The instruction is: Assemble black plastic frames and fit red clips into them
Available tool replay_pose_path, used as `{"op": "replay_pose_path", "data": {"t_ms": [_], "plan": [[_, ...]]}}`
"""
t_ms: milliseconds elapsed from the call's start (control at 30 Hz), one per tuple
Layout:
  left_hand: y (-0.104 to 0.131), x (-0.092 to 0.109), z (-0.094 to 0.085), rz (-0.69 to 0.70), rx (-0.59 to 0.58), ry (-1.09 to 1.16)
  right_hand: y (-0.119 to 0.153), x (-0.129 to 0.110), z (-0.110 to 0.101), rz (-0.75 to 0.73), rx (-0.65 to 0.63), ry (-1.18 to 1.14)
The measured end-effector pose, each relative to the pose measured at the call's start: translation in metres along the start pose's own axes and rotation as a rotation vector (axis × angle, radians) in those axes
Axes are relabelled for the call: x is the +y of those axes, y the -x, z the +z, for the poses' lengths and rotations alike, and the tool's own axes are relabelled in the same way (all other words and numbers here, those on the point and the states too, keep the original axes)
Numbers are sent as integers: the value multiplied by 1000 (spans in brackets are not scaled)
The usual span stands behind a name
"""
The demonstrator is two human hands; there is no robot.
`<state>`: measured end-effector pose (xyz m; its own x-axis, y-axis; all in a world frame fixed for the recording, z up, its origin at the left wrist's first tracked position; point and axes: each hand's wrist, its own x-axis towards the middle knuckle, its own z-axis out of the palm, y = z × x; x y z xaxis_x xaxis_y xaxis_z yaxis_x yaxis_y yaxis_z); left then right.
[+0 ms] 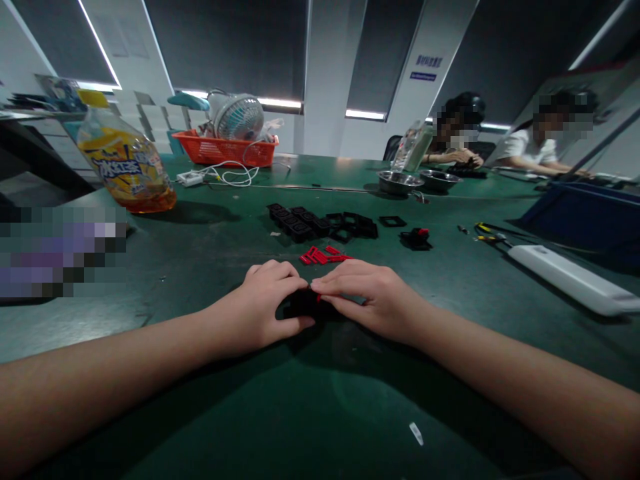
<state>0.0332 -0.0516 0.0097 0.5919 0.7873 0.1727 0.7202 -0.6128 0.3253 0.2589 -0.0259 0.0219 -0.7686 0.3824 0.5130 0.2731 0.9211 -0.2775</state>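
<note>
Between my hands, low over the green table (210,393), is a small black part (299,305) with a bit of red on its right side. My left hand (267,303) curls round its left side, thumb below and fingers above. From the right, my right hand (373,293) pinches at the red bit, which its fingertips partly hide. Small red strips (317,255) lie just beyond my fingers. Farther off are black block-shaped parts (297,223), several square black frames (353,225) and a black piece with a red tab (417,238).
A drink bottle (127,160) and a red basket (225,148) with a fan stand at the left. On the right are a white power strip (570,277), a blue bin (590,217) and metal bowls (399,182). Two people sit at the far right.
</note>
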Motion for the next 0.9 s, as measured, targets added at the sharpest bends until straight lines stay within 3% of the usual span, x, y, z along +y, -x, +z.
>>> {"op": "replay_pose_path", "data": {"t_ms": [900], "plan": [[0,0,0,1,-2,11,-1,0,0,14,-18,5]]}}
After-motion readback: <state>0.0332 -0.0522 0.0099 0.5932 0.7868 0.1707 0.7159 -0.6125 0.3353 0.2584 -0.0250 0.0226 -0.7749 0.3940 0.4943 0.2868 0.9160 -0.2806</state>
